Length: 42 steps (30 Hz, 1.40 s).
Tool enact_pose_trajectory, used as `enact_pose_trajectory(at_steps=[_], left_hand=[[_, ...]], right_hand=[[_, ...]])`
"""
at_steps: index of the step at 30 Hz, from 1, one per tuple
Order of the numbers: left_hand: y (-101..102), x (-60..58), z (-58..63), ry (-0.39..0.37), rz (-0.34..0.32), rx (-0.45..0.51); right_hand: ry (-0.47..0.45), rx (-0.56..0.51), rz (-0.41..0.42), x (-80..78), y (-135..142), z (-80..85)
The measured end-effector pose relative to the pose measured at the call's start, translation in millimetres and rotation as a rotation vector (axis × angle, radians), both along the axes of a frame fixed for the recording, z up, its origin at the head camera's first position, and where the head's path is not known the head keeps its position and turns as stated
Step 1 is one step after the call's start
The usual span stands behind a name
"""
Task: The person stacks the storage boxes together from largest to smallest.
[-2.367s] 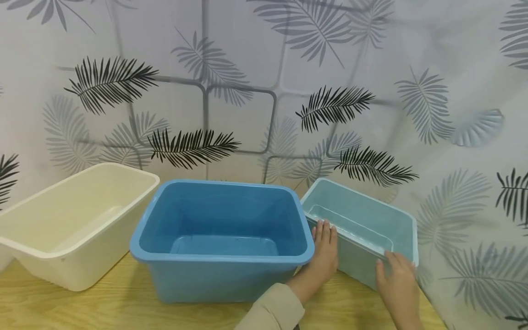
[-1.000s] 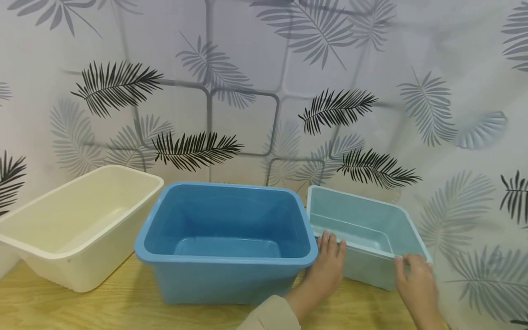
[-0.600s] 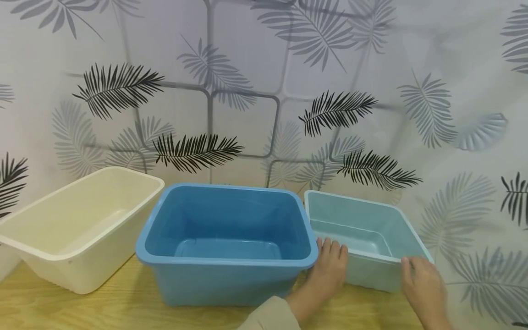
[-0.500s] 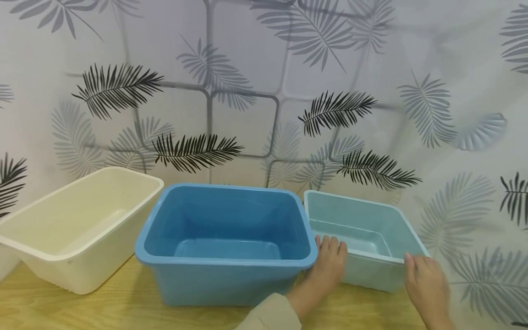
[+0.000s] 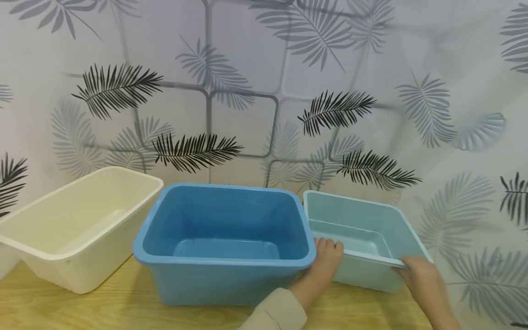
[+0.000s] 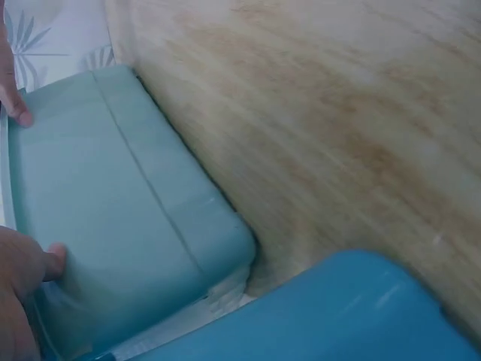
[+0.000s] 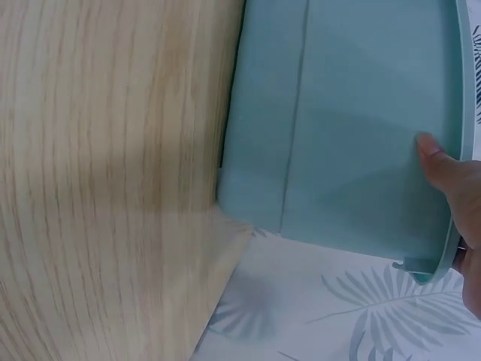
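A pale teal plastic bin (image 5: 367, 270) stands at the right, its long front side angled towards me. At the left part of its front rim, my left hand (image 5: 326, 261) grips with fingers bent over the edge; in the left wrist view the left thumb (image 6: 54, 262) presses the outer wall. Near the front right corner, my right hand (image 5: 425, 282) holds the same rim. The right thumb (image 7: 436, 154) lies against the outside wall in the right wrist view, with the fingers mostly hidden behind the rim.
Close to my left wrist stands a larger blue bin (image 5: 222, 282), its right rim overlapping the teal one in view. A cream bin (image 5: 99, 261) sits angled at the left. All are on a wooden table (image 5: 123, 314) before a leaf-patterned cloth (image 5: 247, 121).
Earlier, the teal bin turned and came slightly nearer, its right end moving rightwards. Over the last half second both hands closed over its front rim, thumbs dropping outside. The other bins stayed put.
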<state>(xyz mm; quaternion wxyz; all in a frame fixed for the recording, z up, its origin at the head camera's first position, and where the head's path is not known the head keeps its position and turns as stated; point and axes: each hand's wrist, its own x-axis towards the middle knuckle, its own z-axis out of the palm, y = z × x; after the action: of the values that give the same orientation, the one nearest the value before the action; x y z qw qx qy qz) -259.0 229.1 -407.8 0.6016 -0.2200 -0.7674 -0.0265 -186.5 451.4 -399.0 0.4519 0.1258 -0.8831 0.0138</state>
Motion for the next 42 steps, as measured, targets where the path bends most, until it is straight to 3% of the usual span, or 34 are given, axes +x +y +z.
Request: enact_pose_trajectory(at_steps=[3,5,7,11,14,19,25,33,42], left_hand=[[1,2.6,4.3,0.036,0.018,0.027],[2,6.7,6.9,-0.003,0.029,0.005],[2,12.5,9.3,-0.102,0.042,-0.061],[2,25.1,18.5,-0.410,0.058,-0.248],[2,31.5,27.9,-0.532,0.058,-0.319],[1,36.1,39.8,-0.528,0.036,-0.312],[1,33.6,50.1,-0.454,0.027,-0.254],[-2,36.1,71.9,-0.643,0.034,-0.340],[-9,32.7,94.6,-0.559,-0.013,-0.292]], right_hand=[[-0.023,-0.001,-0.022,2.7,1,3.4],[-0.054,-0.013,-0.035,4.9,2,5.7],[-0.083,-0.035,-0.060,7.8,3,7.8],[-0.131,-0.078,-0.107,14.5,2,10.3],[-0.153,-0.101,-0.123,19.9,3,12.9],[-0.171,-0.136,-0.142,25.7,5,21.9],[-0.134,-0.115,-0.128,26.2,4,39.4],[-0.166,-0.110,-0.162,26.4,4,58.9],[-0.165,-0.075,-0.180,28.0,2,85.0]])
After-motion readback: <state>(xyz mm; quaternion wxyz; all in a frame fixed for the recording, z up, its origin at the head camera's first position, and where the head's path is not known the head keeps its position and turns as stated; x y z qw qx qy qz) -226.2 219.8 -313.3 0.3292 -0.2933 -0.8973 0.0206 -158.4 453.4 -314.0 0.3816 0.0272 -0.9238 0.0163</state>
